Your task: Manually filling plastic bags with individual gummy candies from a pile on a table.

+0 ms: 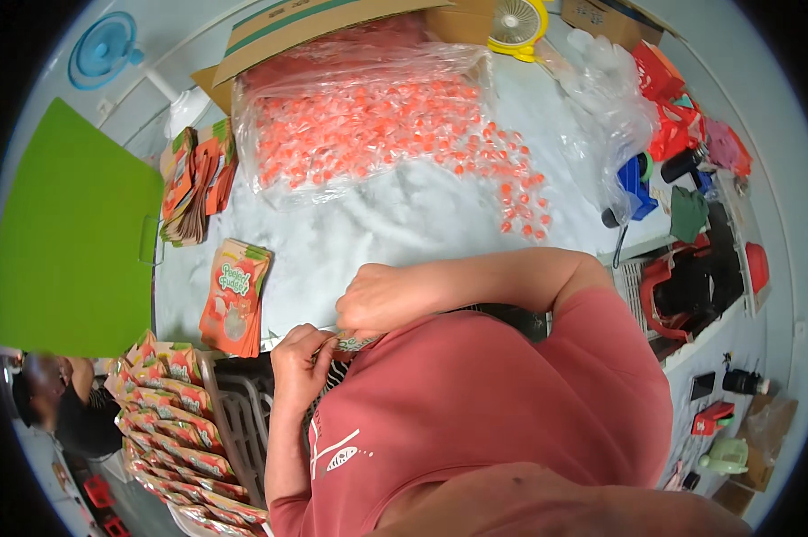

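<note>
Close to my body at the table's front edge, my left hand [298,365] pinches the edge of a candy pouch [357,343]. Only a strip of this pouch shows; my shirt and hands hide the rest. My right hand [372,300] is curled closed at the pouch's far side, its fingertips tucked out of sight. Just left of my hands lies a fanned stack of flat printed pouches [235,300], red and brown with green tops. Farther back, small wrapped orange-red candies [359,125] fill a clear plastic bag, and several have spilled toward the right.
Filled pouches [175,421] stand in rows in a white crate at lower left. More flat pouches [193,183] lie by a green panel [68,233]. A cardboard box [332,40] is behind the candies. Clear plastic bags [601,107] and a blue holder [636,190] sit right. Another person [68,403] is at far left.
</note>
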`<state>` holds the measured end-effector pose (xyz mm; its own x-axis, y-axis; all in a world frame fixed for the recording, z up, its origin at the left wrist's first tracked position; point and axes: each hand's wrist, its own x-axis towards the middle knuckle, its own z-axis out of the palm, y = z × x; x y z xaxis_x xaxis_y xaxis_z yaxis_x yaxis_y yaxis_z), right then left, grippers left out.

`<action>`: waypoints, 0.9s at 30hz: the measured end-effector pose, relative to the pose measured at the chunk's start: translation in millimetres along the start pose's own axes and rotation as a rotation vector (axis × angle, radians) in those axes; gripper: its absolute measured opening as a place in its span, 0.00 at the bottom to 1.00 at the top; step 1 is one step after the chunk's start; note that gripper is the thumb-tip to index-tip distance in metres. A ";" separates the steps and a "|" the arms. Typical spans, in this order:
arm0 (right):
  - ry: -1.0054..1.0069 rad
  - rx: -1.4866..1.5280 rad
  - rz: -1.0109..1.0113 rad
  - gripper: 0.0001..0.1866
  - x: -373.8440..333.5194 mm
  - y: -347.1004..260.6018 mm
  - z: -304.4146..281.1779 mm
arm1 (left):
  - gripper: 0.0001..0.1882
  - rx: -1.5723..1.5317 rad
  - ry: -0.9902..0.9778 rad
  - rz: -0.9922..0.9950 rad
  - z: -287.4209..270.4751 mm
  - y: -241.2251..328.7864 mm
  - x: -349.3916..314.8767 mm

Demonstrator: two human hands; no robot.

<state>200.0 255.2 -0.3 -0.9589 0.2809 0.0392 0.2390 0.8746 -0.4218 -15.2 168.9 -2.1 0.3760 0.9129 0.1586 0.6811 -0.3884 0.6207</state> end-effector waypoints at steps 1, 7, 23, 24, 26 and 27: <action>-0.078 -0.082 0.002 0.10 4.7 -2.8 -5.6 | 0.06 -0.004 -0.009 0.010 1.0 -0.4 1.6; -0.008 -0.066 0.038 0.10 -3.6 12.0 5.4 | 0.10 -0.268 0.112 -0.073 8.7 -20.1 -8.7; 0.207 0.008 0.006 0.14 -2.1 14.7 16.1 | 0.05 -0.592 0.198 -0.214 30.9 -17.1 -8.8; 0.209 0.009 0.011 0.14 -0.5 14.9 15.6 | 0.04 -0.729 0.158 -0.312 32.8 -9.9 -5.2; 0.089 -0.083 0.080 0.14 4.6 11.3 6.1 | 0.04 -0.858 0.118 -0.412 34.3 -5.4 -2.6; 0.092 -0.082 0.081 0.14 3.1 13.5 4.0 | 0.05 -0.833 0.154 -0.363 37.1 -7.3 -1.6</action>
<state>199.7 266.3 -9.5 -0.9188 0.3836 0.0929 0.3302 0.8761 -0.3513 2.6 165.6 -35.4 0.0995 0.9909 -0.0904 0.0465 0.0861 0.9952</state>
